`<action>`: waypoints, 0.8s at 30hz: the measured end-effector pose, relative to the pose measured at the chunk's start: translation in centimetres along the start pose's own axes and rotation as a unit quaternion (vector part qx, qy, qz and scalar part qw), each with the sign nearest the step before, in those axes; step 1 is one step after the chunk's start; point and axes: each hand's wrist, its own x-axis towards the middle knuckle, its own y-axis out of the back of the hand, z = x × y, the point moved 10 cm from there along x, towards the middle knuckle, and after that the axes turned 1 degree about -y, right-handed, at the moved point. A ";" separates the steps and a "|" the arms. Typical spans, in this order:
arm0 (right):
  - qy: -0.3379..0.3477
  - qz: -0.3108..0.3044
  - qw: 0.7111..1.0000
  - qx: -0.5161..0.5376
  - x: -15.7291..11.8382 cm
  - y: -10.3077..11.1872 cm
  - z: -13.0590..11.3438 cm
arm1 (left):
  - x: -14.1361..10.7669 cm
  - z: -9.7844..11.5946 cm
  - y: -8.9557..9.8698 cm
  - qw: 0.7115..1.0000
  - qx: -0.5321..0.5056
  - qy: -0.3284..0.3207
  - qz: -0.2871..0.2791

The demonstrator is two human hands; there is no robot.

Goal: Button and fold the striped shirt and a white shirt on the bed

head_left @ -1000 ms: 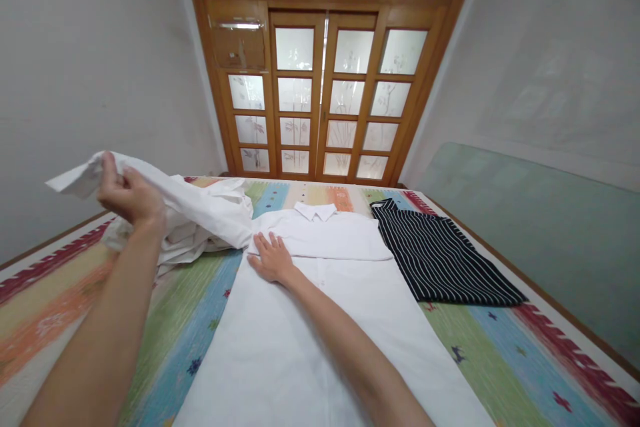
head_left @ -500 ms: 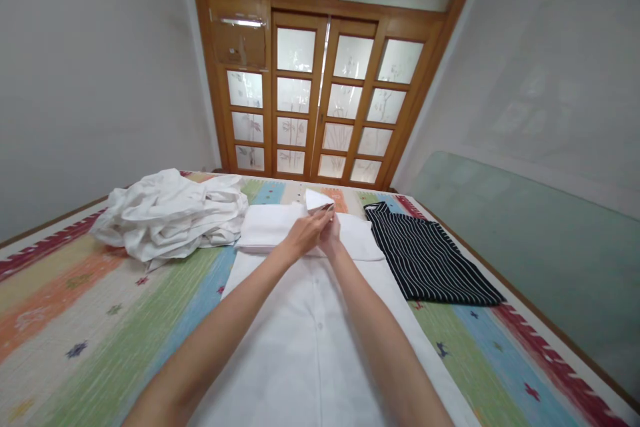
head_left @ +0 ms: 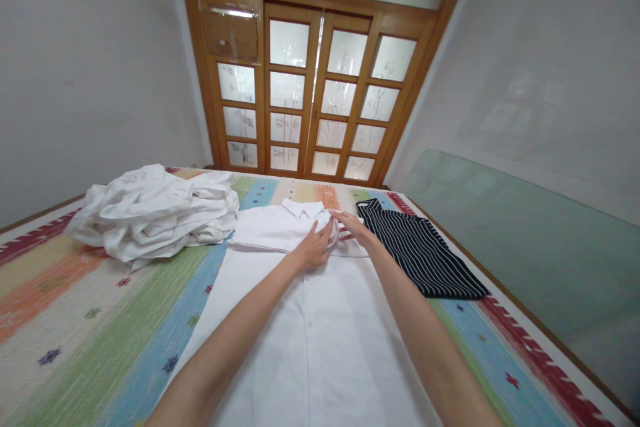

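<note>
A white button-up shirt (head_left: 280,340) lies face up with its collar (head_left: 303,209) at the far end. White folded sleeves (head_left: 265,230) run across its chest just below the collar. My left hand (head_left: 316,247) rests on the folded cloth right of the middle, its thumb apart from its fingers. Close beside it, my right hand (head_left: 354,227) reaches in from the right and holds the sleeve cloth between its thumb and fingers. The two hands nearly meet, so part of the fold is hidden.
A crumpled heap of white cloth (head_left: 155,213) sits on the left. Right of the shirt lies a folded black-and-white striped garment (head_left: 420,247). Everything rests on a bed's multicoloured striped cover (head_left: 115,340). Wooden glazed doors (head_left: 310,87) stand beyond, and a pale green panel (head_left: 525,233) borders the right side.
My hands have come away from the collar, which now lies spread out. They have shifted down and to the right onto the folded sleeves, a little farther apart.
</note>
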 end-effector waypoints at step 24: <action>0.151 0.087 0.870 -0.461 0.5 -5.0 -3.6 | -7.5 -18.3 6.0 0.945 0.174 0.272 -0.042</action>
